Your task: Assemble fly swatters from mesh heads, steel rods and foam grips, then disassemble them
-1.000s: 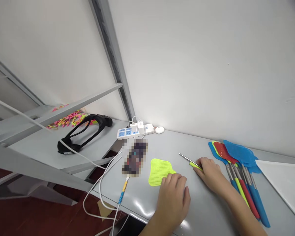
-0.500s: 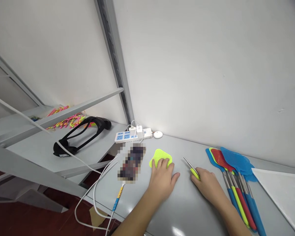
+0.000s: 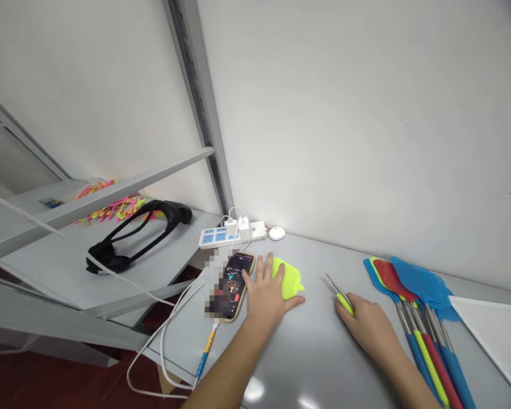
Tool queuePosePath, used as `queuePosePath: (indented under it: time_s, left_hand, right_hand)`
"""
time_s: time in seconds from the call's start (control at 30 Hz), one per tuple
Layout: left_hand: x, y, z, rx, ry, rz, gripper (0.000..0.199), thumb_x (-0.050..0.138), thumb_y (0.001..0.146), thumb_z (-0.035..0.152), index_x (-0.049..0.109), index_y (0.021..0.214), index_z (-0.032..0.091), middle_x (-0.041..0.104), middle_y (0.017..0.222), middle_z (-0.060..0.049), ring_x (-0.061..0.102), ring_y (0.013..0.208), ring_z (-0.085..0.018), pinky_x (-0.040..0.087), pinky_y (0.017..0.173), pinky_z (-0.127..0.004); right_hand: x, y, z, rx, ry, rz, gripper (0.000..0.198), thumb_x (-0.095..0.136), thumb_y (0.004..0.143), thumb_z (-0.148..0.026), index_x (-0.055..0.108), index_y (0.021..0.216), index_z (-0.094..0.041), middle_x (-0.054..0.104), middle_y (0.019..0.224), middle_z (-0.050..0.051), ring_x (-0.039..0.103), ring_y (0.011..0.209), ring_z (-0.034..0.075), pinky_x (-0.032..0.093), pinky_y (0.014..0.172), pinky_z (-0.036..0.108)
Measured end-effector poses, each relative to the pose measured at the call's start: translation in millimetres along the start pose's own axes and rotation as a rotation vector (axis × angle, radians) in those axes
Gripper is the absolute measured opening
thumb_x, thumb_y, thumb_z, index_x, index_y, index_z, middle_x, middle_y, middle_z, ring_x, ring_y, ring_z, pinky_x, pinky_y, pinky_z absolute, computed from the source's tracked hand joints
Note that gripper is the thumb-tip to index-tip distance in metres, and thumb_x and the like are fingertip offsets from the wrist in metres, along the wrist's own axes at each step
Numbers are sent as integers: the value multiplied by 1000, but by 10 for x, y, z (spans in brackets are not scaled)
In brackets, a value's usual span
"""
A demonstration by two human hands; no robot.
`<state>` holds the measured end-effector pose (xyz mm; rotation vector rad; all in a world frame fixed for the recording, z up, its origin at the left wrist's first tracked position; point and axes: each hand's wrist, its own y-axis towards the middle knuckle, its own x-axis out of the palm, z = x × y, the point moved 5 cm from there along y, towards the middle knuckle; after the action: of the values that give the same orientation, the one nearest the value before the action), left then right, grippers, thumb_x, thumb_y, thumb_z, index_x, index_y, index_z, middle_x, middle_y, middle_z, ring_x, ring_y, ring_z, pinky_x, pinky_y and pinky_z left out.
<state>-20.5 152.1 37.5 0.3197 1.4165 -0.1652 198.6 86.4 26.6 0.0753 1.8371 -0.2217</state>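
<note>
My left hand (image 3: 266, 298) lies with fingers spread, palm down, between a phone (image 3: 236, 284) and a yellow-green perforated fly swatter head (image 3: 287, 278). Its little finger reaches the phone's right edge, while the index finger and thumb border the swatter head; whether they touch it I cannot tell. The head's short neck points to the right. My right hand (image 3: 368, 324) is closed around a fly swatter handle (image 3: 344, 303) with a yellow-green grip. From that grip a bare metal rod sticks out toward the upper left, with no head on it.
Several fly swatters (image 3: 426, 335) in blue, red and yellow-green lie at the right, beside a white sheet (image 3: 494, 335). A power strip (image 3: 213, 237) with chargers and a round white object (image 3: 276, 233) stand by the wall. Black headgear (image 3: 140, 238) and white cables (image 3: 164, 335) are on the left.
My left hand has moved left off most of the swatter head and its fingers have spread toward the phone. The head's neck now shows. My right hand still grips the handle.
</note>
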Motion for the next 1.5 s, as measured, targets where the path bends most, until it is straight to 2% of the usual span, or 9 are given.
queuePosePath:
  time_s: [0.3,0.67,0.9,1.07,1.3,1.5]
  left_hand:
    - [-2,32,-1,-24,-15,-47,101,51,63,88,44,144,28,19,160,-13,9,144,-45,14,102,-77]
    - [-4,44,-26,-24,-37,-66,102,48,62,90,44,144,29,21,160,-12,9,144,-46,15,101,-77]
    - [-33,46,-19,-34,-53,-97,103,50,62,89,44,144,27,17,161,-13,6,145,-45,9,105,-74]
    - [-27,34,-11,-27,-49,-55,101,49,63,89,46,143,28,21,160,-13,9,145,-44,9,105,-74]
    - [-21,7,10,-1,-17,5,97,49,66,87,49,141,25,26,158,-15,13,145,-42,9,108,-71]
    - [-39,-31,124,43,-34,80,87,58,69,78,52,136,23,27,157,-17,18,144,-40,16,110,-66]
  right_hand:
    - [3,1,-2,21,7,23,34,34,94,-42,39,66,-24,63,68,3,58,67,23,29,63,31]
    - [3,-10,-10,13,14,54,36,33,95,-43,38,65,-24,61,64,3,58,65,23,28,61,30]
    - [21,3,9,11,32,72,34,35,94,-41,41,65,-24,63,66,4,59,66,22,28,61,30]
    - [12,-7,8,20,75,88,35,36,93,-43,36,63,-24,60,63,3,57,65,23,27,61,30]
    - [-22,-13,31,41,246,120,36,44,89,-47,39,61,-25,53,57,1,49,58,22,26,61,30]
    - [-50,-20,-27,74,575,155,40,47,87,-55,41,63,-24,46,57,-3,43,57,17,31,55,26]
